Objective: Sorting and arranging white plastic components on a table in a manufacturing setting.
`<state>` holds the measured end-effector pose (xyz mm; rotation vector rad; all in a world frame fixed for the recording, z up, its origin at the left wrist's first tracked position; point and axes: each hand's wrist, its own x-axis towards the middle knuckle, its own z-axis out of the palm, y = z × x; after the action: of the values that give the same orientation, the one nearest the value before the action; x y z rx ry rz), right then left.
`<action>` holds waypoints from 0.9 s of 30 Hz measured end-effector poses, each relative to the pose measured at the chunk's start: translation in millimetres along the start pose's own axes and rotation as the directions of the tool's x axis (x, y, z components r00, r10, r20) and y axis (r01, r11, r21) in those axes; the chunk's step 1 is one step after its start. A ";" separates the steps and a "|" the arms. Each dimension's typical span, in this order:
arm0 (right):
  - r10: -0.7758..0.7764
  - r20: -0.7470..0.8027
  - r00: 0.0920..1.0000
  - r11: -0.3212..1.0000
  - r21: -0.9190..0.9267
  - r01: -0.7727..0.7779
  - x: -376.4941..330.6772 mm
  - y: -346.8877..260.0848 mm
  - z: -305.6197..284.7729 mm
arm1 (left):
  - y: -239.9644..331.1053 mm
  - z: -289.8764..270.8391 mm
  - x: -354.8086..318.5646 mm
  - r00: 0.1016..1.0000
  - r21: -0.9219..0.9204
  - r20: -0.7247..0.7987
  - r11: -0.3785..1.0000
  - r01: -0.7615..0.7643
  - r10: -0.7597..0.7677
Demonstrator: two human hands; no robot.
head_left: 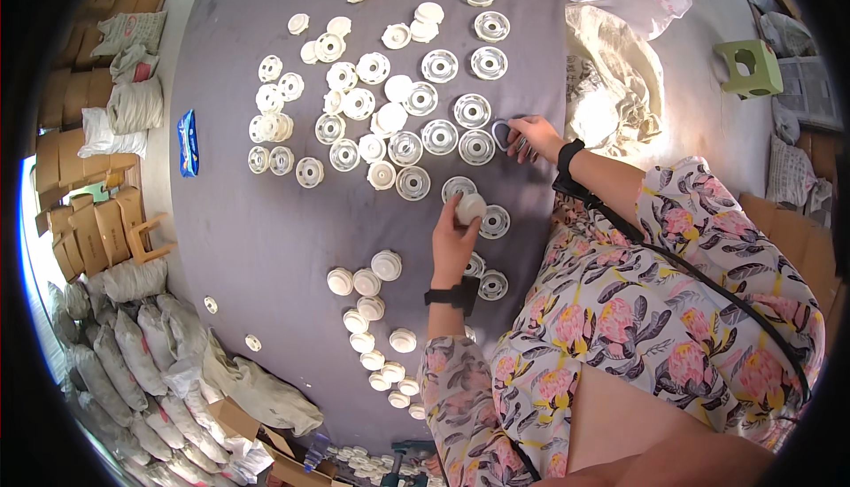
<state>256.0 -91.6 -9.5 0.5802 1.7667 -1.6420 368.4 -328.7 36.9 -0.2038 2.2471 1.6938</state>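
My left hand is closed on a white round plastic cap, just over a silver-faced round part lying on the table. My right hand pinches a thin grey ring near the table edge, beside another silver-faced disc. Rows of such discs with a centre hole lie beyond both hands. Among them are white scalloped caps, some stacked. Close to my left forearm, a curved line of stacked white caps runs toward the bottom of the picture.
A grey cloth covers the table. On its far side lies a blue packet. Next to the edge by my right arm stands an open white sack. A green stool is on the floor. Filled sacks and cartons line the far wall.
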 end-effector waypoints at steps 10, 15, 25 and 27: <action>0.009 0.005 1.000 0.999 0.052 -0.009 2.1 2.3 1.4 | -2.9 -5.5 21.8 0.924 0.610 -0.249 0.788 -0.082 0.289; 0.005 0.008 1.000 0.999 0.045 -0.005 1.0 0.3 1.8 | -8.1 -2.4 22.8 0.893 0.803 -0.026 0.542 -0.249 0.449; 0.024 0.017 1.000 0.999 0.034 -0.025 -1.5 -1.0 3.3 | -13.6 -3.1 35.6 0.909 0.672 -0.186 0.723 -0.159 0.373; 0.007 0.025 1.000 0.999 0.047 -0.008 -3.4 0.0 3.8 | -15.0 -2.4 35.0 0.903 0.683 -0.202 0.716 -0.148 0.380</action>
<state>259.0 -94.9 -7.1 0.5850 1.7104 -1.6830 339.6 -332.6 12.1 0.0192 3.1069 0.8985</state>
